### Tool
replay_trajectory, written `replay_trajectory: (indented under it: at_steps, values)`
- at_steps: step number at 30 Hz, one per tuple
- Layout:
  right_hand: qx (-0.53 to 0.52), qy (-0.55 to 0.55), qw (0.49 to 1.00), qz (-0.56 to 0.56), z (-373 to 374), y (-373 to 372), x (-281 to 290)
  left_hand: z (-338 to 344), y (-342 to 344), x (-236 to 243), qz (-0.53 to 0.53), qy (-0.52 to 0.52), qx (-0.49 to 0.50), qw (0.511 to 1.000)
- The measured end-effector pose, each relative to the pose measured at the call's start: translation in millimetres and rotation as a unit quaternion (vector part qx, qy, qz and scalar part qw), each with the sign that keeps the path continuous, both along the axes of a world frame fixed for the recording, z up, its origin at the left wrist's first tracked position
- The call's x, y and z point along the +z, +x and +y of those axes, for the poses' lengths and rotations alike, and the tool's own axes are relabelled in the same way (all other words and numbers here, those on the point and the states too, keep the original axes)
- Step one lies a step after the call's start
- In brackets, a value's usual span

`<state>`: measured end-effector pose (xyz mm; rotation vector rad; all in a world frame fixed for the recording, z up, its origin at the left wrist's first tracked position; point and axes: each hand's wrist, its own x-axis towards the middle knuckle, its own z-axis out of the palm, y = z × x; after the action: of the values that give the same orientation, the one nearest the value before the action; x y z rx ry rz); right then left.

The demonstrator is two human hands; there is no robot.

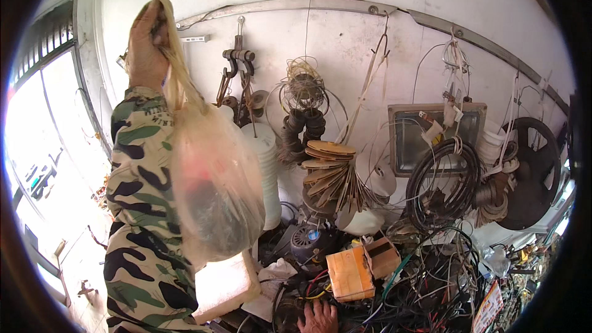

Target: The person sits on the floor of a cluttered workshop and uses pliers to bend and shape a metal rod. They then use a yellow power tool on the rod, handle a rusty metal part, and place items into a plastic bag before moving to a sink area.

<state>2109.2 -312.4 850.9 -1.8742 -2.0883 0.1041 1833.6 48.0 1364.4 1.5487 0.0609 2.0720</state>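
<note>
We're holding a translucent plastic bag [216,197] up at left of centre; it's hanging off the bench in mid-air, just right of the camo sleeve [145,209]. Our left hand [148,49] is gripping it closed-fisted at the gathered neck, up near the wall-rail height in view. The bag is sagging into a full, rounded bottom and the neck is pulling into a taut strand, so we're reading moderate weight, not featherlight. Skin is looking thin, soft and slick; contents are showing only as a dark bulk with a reddish patch, so we're not telling what's inside or whether it's fragile. We're guessing the film is liable to stretch or tear around anything hard, so we're favouring the twisted neck as main grip, with a palm under the base as backup; we're avoiding pinching the side wall. Below, the bag's bottom is overlapping a pale block [225,287] in view; contact we're not able to confirm. Our right hand [319,319] is resting fingers-spread on dark clutter, not visibly grasping anything. Just above it an orange box [350,274] is sitting tilted among tangled wires [431,277]; farther out, wooden discs [333,176] and a black cable coil [414,185] are hanging by the wall [345,55].
</note>
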Motion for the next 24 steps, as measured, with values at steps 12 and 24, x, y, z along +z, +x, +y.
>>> replay_trajectory:
  at_steps: [12, 24]
  values:
    - [-0.008, 0.046, 0.999, -0.017, 0, -1, -16, 96, 53, -73, 0.268, -0.182, 0.066, 0.944]
    - [-0.008, 0.015, 1.0, 0.009, 3, -3, -2, 156, 65, -109, 0.33, -0.159, 0.236, 0.9]
